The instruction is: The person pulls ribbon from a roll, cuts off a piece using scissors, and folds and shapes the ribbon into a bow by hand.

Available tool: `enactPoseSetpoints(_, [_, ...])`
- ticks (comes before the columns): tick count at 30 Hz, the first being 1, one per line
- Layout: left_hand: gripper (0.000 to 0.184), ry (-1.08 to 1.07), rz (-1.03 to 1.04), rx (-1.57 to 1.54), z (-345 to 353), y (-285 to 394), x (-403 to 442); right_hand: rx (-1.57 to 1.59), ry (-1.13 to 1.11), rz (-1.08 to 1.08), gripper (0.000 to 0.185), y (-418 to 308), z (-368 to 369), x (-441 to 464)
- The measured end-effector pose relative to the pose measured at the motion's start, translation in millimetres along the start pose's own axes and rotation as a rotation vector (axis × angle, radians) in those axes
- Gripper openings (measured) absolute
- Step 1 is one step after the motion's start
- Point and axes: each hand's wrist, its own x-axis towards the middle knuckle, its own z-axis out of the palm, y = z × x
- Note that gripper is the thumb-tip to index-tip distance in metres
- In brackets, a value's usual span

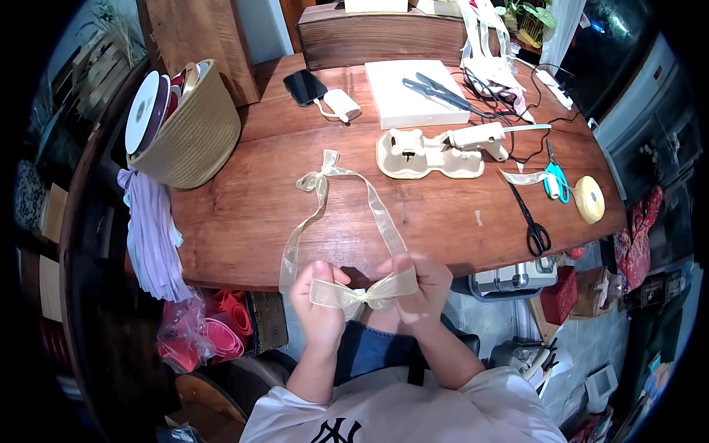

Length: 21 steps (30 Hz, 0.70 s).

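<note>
Between my hands, just off the table's near edge, is a sheer cream ribbon bow (362, 297) with a knot at its middle. My left hand (319, 299) pinches one loop between thumb and fingers. The other loop is pinched in my right hand (422, 290), its thumb on top. A long strip of the same ribbon (378, 208) runs from near my hands across the table. At its far end lies a second, smaller bow (316, 179). The undersides of my fingers are hidden.
On the wooden table (251, 184) lie a glue gun (478, 138) on a moulded tray (428, 168), black scissors (533, 225), teal scissors (555, 177), a ribbon roll (589, 199), a white box (395, 96) and a phone (304, 87). A basket of spools (199, 133) stands left.
</note>
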Motion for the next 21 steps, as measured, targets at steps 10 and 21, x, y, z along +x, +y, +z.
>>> enactPoseSetpoints(10, [0.037, 0.097, 0.240, 0.090, -2.3, 1.6, -0.4, 0.294, -0.130, 0.271, 0.051, 6.0, -2.0, 1.3])
enactPoseSetpoints(21, [0.037, 0.094, 0.324, 0.143, -8.1, -2.6, 4.2, 0.088, -0.197, 0.232, 0.060, 8.0, -1.0, 8.3])
